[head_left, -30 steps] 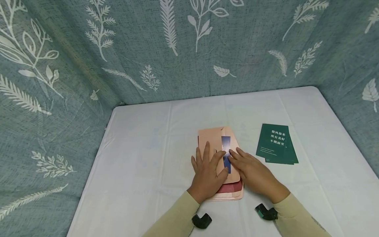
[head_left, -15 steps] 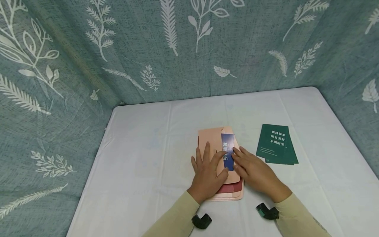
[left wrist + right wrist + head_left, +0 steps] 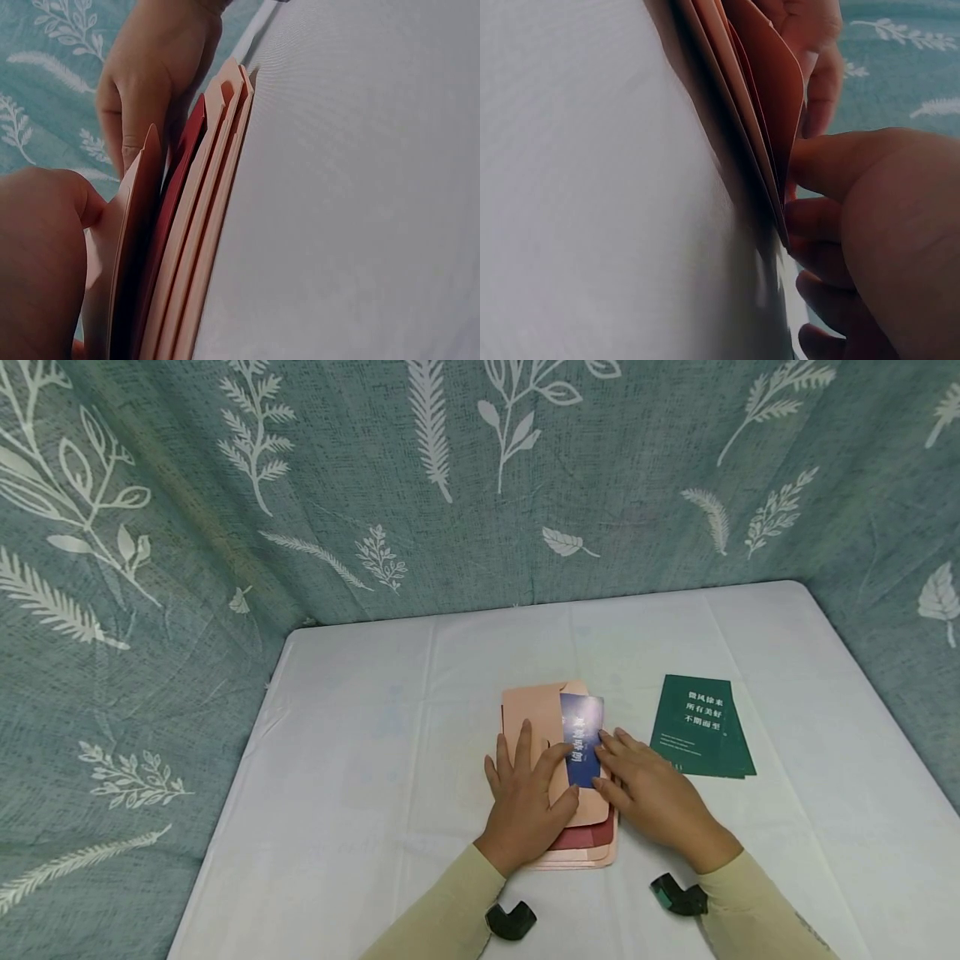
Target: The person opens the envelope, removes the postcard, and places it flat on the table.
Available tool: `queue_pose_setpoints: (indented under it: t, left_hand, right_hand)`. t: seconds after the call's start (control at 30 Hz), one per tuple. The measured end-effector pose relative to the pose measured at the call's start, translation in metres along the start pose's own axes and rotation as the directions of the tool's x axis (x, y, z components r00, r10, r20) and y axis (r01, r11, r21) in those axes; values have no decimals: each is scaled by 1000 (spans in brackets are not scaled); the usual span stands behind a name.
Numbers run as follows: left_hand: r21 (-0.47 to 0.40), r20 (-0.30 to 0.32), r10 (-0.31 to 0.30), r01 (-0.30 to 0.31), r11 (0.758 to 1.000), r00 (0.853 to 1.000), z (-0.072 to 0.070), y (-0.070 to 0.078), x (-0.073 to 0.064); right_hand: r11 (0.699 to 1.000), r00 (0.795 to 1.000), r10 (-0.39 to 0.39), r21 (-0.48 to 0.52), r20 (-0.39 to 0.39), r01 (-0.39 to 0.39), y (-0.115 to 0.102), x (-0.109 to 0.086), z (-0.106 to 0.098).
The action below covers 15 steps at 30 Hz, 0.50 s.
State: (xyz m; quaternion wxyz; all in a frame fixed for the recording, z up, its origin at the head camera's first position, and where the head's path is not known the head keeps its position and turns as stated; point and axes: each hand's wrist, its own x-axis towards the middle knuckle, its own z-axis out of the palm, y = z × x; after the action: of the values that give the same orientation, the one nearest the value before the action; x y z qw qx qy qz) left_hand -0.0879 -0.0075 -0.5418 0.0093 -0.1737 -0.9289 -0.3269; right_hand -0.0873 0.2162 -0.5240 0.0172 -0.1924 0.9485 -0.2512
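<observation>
A peach-pink envelope (image 3: pixel 531 706) lies on top of a small stack of envelopes, with a dark red envelope (image 3: pixel 585 837) just beneath it. From its right-hand opening a blue-violet card (image 3: pixel 585 768) with white characters sticks partway out, its left part hidden inside. My left hand (image 3: pixel 522 806) lies spread over the envelope, fingers extended and pressing it down. On the right, my right hand (image 3: pixel 660 793) touches the card's right edge with nearly straight fingertips, the thumb near its lower corner. The left wrist view shows the top envelope's edge (image 3: pixel 127 225) lifted slightly off the others.
Two dark green cards (image 3: pixel 693 727) with white writing lie overlapped to the right of the stack. Black wrist-camera mounts (image 3: pixel 512 921) sit at both wrists. A white cloth covers the table (image 3: pixel 360 760), and a patterned green curtain (image 3: pixel 450 552) hangs behind and at the sides.
My right hand has moved slightly right, and the blue card has slid right with it, so more of its width and its white characters show. The left hand has stayed in place.
</observation>
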Motion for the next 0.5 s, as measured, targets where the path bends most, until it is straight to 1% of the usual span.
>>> queue_pose_setpoints:
  t: [0.23,0.5]
  left_hand:
    - [12,-4,0,0,1000,1000,1,0,1]
    - [-6,1,-2,2,1000,1000,1,0,1]
  right_hand:
    - [1000,1000,2,-12,-24,-2,4,0,-4]
    - [1000,999,-5,0,-44,5,8,-1,-6]
